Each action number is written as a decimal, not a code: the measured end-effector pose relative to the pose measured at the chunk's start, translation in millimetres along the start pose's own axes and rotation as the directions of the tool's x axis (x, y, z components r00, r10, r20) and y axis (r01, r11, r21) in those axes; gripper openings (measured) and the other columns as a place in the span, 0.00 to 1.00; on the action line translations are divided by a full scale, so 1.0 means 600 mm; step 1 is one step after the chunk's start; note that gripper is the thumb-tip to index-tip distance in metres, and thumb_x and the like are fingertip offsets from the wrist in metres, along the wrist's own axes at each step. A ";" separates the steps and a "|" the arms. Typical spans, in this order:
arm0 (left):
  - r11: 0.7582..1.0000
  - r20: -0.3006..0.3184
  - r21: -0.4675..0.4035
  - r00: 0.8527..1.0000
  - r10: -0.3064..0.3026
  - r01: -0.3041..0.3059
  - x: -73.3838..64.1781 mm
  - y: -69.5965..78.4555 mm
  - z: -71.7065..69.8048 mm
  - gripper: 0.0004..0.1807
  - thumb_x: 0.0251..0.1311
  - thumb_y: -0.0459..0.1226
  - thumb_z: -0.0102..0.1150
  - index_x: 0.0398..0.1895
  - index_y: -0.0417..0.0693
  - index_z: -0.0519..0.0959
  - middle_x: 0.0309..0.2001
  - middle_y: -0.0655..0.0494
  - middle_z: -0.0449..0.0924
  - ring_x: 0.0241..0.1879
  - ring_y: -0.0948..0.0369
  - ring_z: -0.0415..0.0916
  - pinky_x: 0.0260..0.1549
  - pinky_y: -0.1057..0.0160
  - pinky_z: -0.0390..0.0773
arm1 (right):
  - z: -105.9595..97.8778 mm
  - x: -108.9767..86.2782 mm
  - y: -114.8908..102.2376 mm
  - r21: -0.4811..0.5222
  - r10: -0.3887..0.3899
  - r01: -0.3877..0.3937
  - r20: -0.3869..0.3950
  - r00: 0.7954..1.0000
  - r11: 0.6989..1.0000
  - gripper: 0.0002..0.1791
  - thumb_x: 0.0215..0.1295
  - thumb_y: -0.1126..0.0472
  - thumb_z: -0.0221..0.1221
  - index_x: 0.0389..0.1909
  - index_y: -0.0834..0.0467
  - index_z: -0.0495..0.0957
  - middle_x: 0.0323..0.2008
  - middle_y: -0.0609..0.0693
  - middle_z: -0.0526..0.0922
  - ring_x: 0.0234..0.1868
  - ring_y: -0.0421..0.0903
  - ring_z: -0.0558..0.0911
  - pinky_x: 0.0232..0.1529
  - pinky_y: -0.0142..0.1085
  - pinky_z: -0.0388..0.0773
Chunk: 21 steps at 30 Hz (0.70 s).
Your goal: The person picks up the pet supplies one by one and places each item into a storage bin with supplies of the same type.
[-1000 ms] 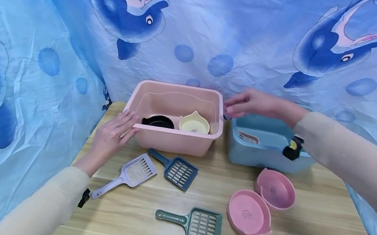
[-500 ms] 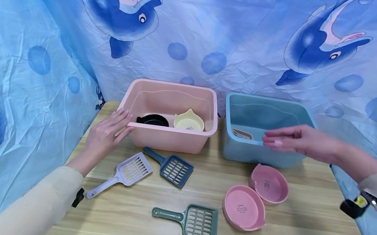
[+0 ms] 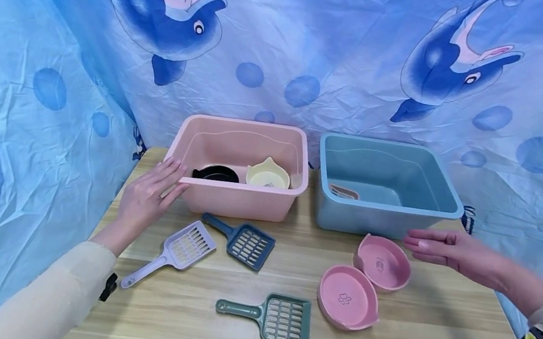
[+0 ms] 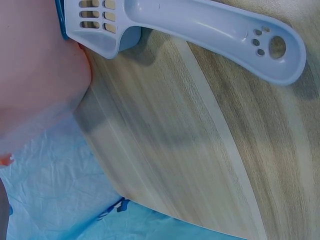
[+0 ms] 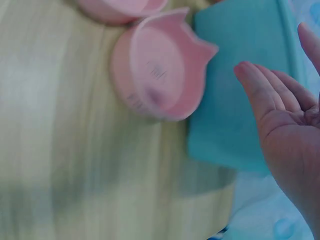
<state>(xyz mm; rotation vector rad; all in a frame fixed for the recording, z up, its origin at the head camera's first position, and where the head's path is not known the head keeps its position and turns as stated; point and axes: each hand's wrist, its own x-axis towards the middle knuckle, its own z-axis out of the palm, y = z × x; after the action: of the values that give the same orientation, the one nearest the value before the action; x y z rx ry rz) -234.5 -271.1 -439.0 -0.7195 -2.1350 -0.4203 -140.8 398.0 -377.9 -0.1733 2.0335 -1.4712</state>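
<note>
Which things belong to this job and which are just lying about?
Likely part of it:
pink bin, left grip at its rim
black bowl, cream bowl, inside it
blue bin, holding a slotted piece
fish-marked pink bowl, nearest the right grip; paw-marked pink bowl
lilac scoop, navy scoop, green scoop

Likely just around:
dolphin-print cloth
wooden table

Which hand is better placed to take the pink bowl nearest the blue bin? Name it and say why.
Likely the right hand: it hovers open beside that bowl, holding nothing, while the left hand is off at the pink bin.
</note>
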 end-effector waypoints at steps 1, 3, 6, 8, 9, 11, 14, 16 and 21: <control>1.000 0.002 0.002 1.000 -0.001 0.001 0.000 0.000 -0.001 0.36 0.80 0.62 0.45 0.63 0.43 0.84 0.62 0.41 0.84 0.61 0.42 0.84 0.57 0.37 0.84 | -0.004 -0.001 0.010 0.012 0.003 -0.003 -0.007 1.000 1.000 0.35 0.87 0.63 0.48 0.81 0.77 0.46 0.68 0.43 0.82 0.64 0.38 0.84 0.62 0.34 0.83; 1.000 0.005 0.002 1.000 -0.001 0.001 -0.001 -0.001 -0.003 0.35 0.80 0.62 0.45 0.64 0.43 0.84 0.61 0.41 0.84 0.61 0.42 0.84 0.57 0.37 0.84 | -0.013 -0.002 0.028 0.031 0.015 -0.014 -0.025 1.000 0.999 0.36 0.87 0.63 0.49 0.81 0.78 0.44 0.67 0.43 0.83 0.63 0.37 0.85 0.62 0.35 0.84; 1.000 0.006 0.002 1.000 0.005 -0.005 0.000 0.000 -0.003 0.35 0.80 0.62 0.45 0.64 0.44 0.84 0.61 0.41 0.84 0.60 0.42 0.84 0.57 0.38 0.84 | -0.027 -0.003 0.050 0.056 0.025 -0.023 -0.029 0.999 0.998 0.36 0.87 0.63 0.48 0.80 0.79 0.43 0.64 0.40 0.84 0.62 0.37 0.85 0.61 0.37 0.85; 1.000 0.000 -0.004 1.000 0.007 -0.007 0.000 0.001 -0.003 0.35 0.80 0.62 0.46 0.64 0.44 0.84 0.61 0.41 0.85 0.60 0.42 0.84 0.57 0.37 0.84 | -0.037 -0.001 0.061 0.077 0.036 -0.034 -0.024 0.999 0.996 0.36 0.88 0.63 0.47 0.79 0.80 0.42 0.62 0.38 0.85 0.61 0.37 0.86 0.61 0.37 0.85; 1.000 0.000 -0.004 1.000 0.008 -0.008 0.000 0.001 -0.004 0.35 0.80 0.62 0.46 0.64 0.44 0.84 0.61 0.41 0.85 0.60 0.42 0.84 0.57 0.37 0.84 | -0.042 0.000 0.066 0.086 0.039 -0.038 -0.017 0.999 0.996 0.35 0.88 0.62 0.46 0.79 0.80 0.42 0.61 0.37 0.85 0.61 0.37 0.86 0.61 0.38 0.85; 1.000 0.000 -0.006 1.000 0.011 -0.011 0.001 0.001 -0.003 0.35 0.80 0.62 0.46 0.64 0.44 0.84 0.61 0.41 0.85 0.60 0.42 0.84 0.56 0.37 0.84 | -0.050 0.003 0.075 0.100 0.049 -0.049 -0.006 0.999 0.994 0.35 0.89 0.62 0.45 0.79 0.80 0.42 0.61 0.37 0.85 0.60 0.36 0.86 0.61 0.38 0.85; 1.000 0.009 -0.003 1.000 0.009 -0.009 0.001 0.001 -0.003 0.35 0.80 0.62 0.45 0.64 0.43 0.84 0.61 0.40 0.84 0.61 0.41 0.84 0.57 0.37 0.84 | -0.058 0.009 0.086 0.090 0.062 -0.062 0.002 0.998 0.994 0.36 0.89 0.61 0.45 0.79 0.80 0.41 0.66 0.46 0.83 0.60 0.35 0.85 0.62 0.40 0.85; 1.000 0.019 0.003 1.000 0.003 -0.003 0.001 0.001 -0.003 0.36 0.80 0.63 0.44 0.64 0.43 0.84 0.61 0.40 0.84 0.61 0.42 0.84 0.57 0.37 0.84 | -0.060 0.014 0.091 0.065 0.079 -0.079 0.000 0.997 0.995 0.37 0.89 0.60 0.45 0.80 0.80 0.40 0.71 0.56 0.79 0.61 0.36 0.85 0.64 0.42 0.84; 1.000 0.048 0.025 0.999 -0.018 0.017 -0.001 0.001 -0.005 0.39 0.80 0.65 0.39 0.64 0.43 0.84 0.61 0.39 0.84 0.62 0.41 0.83 0.58 0.38 0.83 | -0.056 0.032 0.106 0.008 0.111 -0.111 -0.002 0.994 0.994 0.39 0.88 0.58 0.47 0.80 0.79 0.38 0.79 0.77 0.58 0.64 0.37 0.83 0.67 0.45 0.82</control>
<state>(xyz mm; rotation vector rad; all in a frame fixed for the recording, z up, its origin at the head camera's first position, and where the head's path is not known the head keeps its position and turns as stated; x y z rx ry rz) -232.1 -272.1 -437.6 -0.7046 -2.1896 -0.3889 -159.4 440.5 -436.2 -0.0544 2.0057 -1.4111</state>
